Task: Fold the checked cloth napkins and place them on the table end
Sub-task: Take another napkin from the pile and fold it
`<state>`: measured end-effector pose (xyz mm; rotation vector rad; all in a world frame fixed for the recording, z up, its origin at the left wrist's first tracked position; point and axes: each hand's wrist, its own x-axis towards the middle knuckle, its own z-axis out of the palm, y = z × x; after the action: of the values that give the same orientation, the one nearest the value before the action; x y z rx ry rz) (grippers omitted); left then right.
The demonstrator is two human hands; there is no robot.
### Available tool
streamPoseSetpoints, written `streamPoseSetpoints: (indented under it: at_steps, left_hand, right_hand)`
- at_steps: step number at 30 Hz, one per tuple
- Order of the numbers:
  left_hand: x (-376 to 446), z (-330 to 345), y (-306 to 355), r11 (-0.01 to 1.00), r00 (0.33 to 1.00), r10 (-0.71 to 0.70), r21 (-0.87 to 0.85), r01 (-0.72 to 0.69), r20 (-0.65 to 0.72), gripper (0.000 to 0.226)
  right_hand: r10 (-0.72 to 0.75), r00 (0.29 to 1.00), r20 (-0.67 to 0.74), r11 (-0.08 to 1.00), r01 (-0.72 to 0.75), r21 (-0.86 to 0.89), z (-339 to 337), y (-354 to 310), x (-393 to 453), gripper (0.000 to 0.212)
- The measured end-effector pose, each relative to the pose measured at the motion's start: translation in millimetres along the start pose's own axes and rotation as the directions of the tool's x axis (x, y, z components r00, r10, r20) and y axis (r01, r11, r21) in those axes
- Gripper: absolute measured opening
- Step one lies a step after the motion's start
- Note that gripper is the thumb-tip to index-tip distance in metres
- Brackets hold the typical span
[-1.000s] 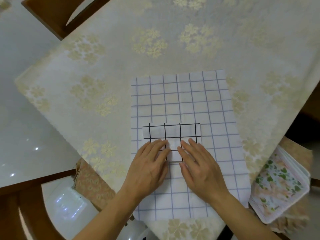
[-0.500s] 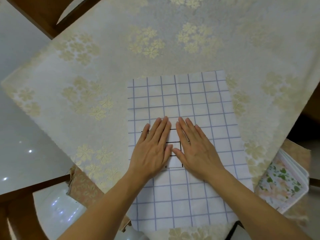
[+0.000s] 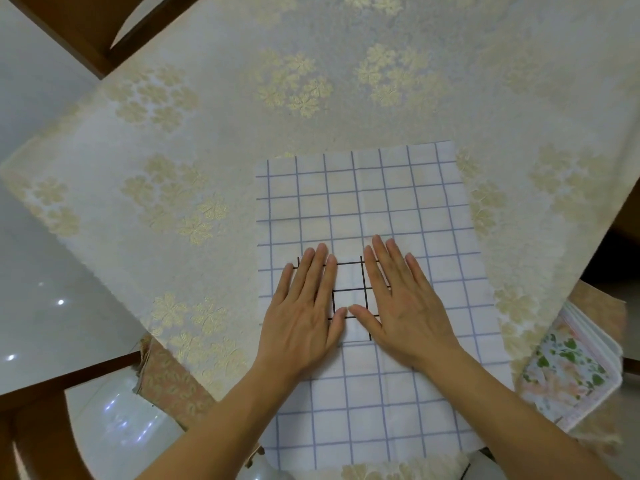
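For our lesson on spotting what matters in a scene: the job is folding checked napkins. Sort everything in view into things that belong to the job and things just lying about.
Belongs to the job:
small black-checked napkin, folded
large blue-checked napkin, spread flat beneath it
left hand and right hand, both pressing flat

Just lying about:
floral cloth stack, at the right
gold-flowered tablecloth
wooden chair
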<state>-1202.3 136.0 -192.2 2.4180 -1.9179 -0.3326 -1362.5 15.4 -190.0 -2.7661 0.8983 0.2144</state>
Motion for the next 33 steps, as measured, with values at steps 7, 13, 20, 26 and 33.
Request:
streamPoseSetpoints:
  at_steps: [7,13,20,26,33]
  left_hand:
    - [-8,0,0,0.998,0.998,-0.055,-0.016,0.055,0.012,0.075]
    - [-11,-2,3,0.989,0.989,-0.143,-0.023,0.144,0.045,0.082]
    - [-10,-10,3,0.990,0.988,-0.134,-0.028,0.136,0.078,0.081]
    - [-14,-42,-1,0.933,0.971,-0.237,-0.285,0.221,-0.022,0.067]
    - [-29,-50,1,0.597,0.715,-0.699,-0.553,0.581,-0.004,0.017]
  right_hand:
    - [0.050,0.999,-0.003,0.998,-0.050,-0.025,-1,14,-9,0.088]
    - [0.065,0.998,0.001,0.997,-0.065,-0.040,-2,21,-14,0.083]
    - [0.091,0.996,0.007,0.995,-0.091,-0.034,-6,18,-14,0.083]
    - [0.289,0.957,-0.036,0.950,-0.282,0.134,-31,8,-26,0.076]
    - [0.569,0.815,-0.107,0.736,-0.446,0.509,-42,-3,-40,0.019]
